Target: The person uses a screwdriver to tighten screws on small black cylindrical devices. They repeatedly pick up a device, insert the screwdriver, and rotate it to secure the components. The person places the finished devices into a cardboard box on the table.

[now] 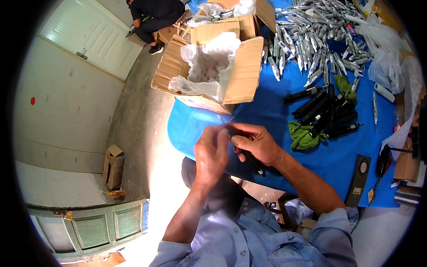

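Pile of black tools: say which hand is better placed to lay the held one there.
Likely the right hand: it grips the black tool and is nearer the pile; the left hand is farther.

1. This looks like a small workshop.
2. A blue-covered worktop [273,107] carries a big heap of similar pen-shaped tools [311,38], with thicker black-handled tools [318,109] bunched nearer.
3. An open corrugated carton [243,73] has a plastic liner [193,64].
4. It's handwork: the right hand [260,144] grips a slim black tool [254,163], the left hand [211,153] at its tip.
5. A second person [158,13] sits low over the bare concrete floor [144,93].
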The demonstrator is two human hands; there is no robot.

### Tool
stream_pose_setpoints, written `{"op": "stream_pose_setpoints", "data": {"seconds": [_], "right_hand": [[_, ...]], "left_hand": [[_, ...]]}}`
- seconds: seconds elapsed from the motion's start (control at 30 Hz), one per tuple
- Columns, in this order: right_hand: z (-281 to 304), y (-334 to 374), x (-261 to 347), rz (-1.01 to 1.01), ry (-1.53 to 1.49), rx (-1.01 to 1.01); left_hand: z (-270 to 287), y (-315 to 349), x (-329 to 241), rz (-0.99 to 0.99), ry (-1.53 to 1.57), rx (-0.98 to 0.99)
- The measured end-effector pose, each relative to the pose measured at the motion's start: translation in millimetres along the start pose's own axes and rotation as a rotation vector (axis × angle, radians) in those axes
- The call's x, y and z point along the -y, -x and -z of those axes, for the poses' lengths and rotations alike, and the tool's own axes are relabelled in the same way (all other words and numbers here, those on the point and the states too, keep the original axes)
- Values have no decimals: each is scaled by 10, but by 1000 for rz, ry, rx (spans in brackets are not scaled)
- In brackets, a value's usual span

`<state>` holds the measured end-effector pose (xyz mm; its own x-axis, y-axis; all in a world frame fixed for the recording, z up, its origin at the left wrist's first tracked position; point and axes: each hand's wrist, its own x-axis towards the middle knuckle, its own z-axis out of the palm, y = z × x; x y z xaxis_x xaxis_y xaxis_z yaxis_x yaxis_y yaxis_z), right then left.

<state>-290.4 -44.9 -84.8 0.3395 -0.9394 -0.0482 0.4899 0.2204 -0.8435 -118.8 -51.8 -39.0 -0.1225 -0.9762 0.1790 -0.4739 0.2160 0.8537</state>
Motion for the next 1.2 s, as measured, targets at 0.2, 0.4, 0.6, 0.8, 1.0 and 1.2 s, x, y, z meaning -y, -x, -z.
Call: {"op": "stream_pose_setpoints", "data": {"seconds": [0.2, 0.4, 0.6, 0.8, 1.0, 1.2], "right_hand": [[-32, -3, -59, 67, 65, -26], [-50, 3, -30, 61, 124, 25], [-69, 32, -12, 24, 127, 27], [-92, 41, 27, 25, 228, 30], [-32, 6, -48, 90, 219, 11], [47, -12, -6, 8, 117, -84]], "left_hand": [[56, 4, -50, 236, 224, 50], [105, 36, -15, 151, 60, 40], [22, 58, 46, 7, 57, -33], [-21, 114, 122, 146, 229, -31], [-6, 82, 86, 337, 379, 49], [235, -32, 114, -38, -284, 29]]}}
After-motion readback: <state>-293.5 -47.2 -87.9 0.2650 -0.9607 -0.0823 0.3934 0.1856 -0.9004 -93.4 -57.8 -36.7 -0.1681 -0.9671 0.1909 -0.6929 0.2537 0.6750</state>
